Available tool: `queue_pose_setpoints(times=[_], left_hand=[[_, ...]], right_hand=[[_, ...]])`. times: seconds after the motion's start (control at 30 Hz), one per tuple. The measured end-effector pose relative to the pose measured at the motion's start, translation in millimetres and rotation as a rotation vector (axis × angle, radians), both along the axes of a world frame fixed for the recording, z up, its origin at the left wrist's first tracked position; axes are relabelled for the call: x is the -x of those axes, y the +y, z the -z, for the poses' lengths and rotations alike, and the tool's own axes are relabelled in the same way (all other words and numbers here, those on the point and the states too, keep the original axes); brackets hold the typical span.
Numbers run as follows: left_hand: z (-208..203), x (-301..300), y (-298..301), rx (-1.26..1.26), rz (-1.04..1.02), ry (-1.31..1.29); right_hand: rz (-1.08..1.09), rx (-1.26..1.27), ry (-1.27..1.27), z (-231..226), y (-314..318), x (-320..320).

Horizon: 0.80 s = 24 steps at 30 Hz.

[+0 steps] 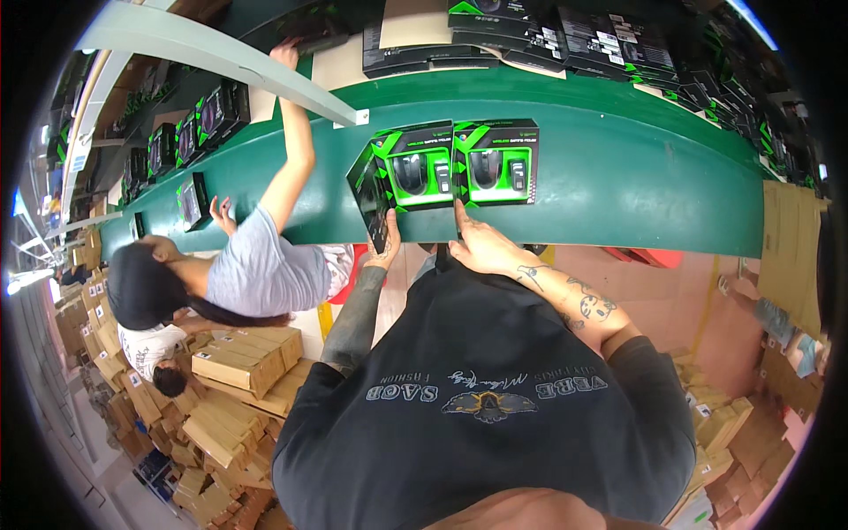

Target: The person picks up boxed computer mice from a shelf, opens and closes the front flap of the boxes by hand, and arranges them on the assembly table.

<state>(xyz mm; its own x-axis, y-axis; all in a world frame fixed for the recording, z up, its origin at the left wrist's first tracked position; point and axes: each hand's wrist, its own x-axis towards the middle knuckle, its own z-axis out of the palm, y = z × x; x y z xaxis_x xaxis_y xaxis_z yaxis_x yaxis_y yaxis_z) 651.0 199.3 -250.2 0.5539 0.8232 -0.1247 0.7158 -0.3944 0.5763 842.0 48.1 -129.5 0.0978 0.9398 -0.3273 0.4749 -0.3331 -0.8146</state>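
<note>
Two black-and-green computer mouse boxes stand side by side on the green bench. The left mouse box (420, 172) has its front flap (375, 194) swung out to the left, showing a dark mouse and a small part behind the window. My left hand (385, 242) is closed on the lower edge of that flap. The right mouse box (496, 168) also shows its mouse and small part. At its lower left, my right hand (481, 243) is closed round a thin dark edge between the two boxes, index finger pointing up along it. My fingers partly cover that edge.
A pale metal bar (238, 62) crosses above the green bench (618, 177). Stacked dark boxes (609, 44) line its far side. On my left, a co-worker in a grey shirt (265, 265) reaches across the bench. Cardboard cartons (247, 358) are piled behind that person.
</note>
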Motion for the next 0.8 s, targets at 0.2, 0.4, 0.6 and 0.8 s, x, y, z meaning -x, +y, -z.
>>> queue_pose_setpoints(times=[0.2, 0.4, 0.6, 0.8], left_hand=[[-28, 1, 22, -0.085, 0.466, -0.024], [21, -14, 28, 0.198, -0.047, -0.040], [-8, -20, 23, 0.713, -0.237, -0.471], [-1, -24, 7, 0.736, -0.355, -0.564]], right_hand=[[0.385, 0.150, -0.115, 10, -18, -84], [0.578, 0.143, 0.215, 111, -40, -102], [0.810, 0.008, 0.619, 74, -28, -87], [0.797, -0.261, 1.140, 64, -35, -109]])
